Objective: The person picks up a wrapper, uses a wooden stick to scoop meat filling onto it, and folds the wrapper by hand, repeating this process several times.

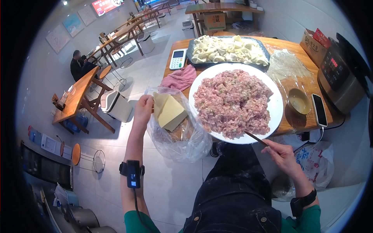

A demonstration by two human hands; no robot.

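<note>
My left hand (144, 106) is closed at the edge of a clear plastic bag, pinching a thin, pale wonton wrapper (158, 101). Beside it, a thick stack of square wonton wrappers (173, 113) sits in the open plastic bag (175, 147). My right hand (283, 156) grips a thin brown stick (255, 137), whose far end touches the minced meat at the plate's near edge. Pink minced meat (233, 101) with green bits is heaped on a large white plate (275, 112). Behind the plate, a dark tray (189, 58) holds many folded wontons (227, 49).
On the wooden table (176, 43) are a card terminal (178, 59), a pink cloth (179, 78), a small bowl (298, 101), a phone (319, 110) on a cable and an electric cooker (342, 73). A person (79, 66) sits at another table on the left.
</note>
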